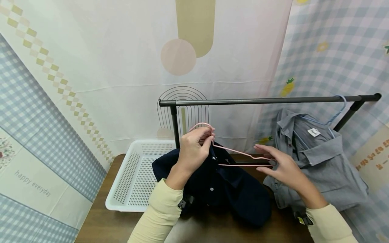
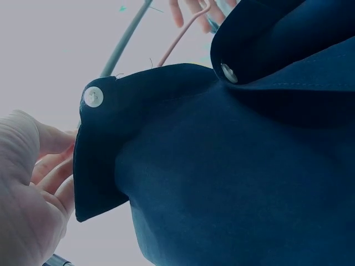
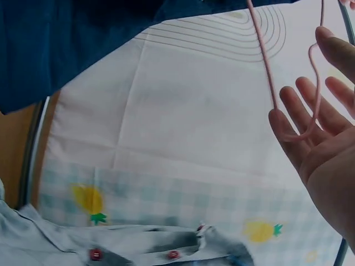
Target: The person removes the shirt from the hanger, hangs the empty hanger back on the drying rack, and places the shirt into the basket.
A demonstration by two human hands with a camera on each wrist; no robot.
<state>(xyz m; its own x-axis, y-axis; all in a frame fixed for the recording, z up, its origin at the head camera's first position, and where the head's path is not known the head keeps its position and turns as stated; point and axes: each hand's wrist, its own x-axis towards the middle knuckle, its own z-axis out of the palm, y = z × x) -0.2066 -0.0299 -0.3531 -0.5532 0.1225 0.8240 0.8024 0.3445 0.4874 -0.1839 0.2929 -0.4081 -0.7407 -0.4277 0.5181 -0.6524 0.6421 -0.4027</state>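
Observation:
My left hand [image 1: 193,148] pinches a pink wire hanger [image 1: 232,150] just below its hook, at the collar of a dark navy shirt [image 1: 243,192]. The shirt hangs below that hand with white buttons [image 2: 94,97] down its front. One side of the hanger sticks out of the shirt to the right; its other side is hidden by the cloth and hand. At that bare end, my right hand [image 1: 282,165] has its fingers spread. In the right wrist view the hanger's curved end lies across these loosely extended fingers [image 3: 297,108].
A dark metal rail [image 1: 243,101] runs across behind the hands. From its right part a grey shirt [image 1: 328,175] hangs on a blue hanger [image 1: 337,113]. A white perforated basket [image 1: 121,182] stands on the wooden table [image 1: 100,216] at left. Patterned curtains surround the table.

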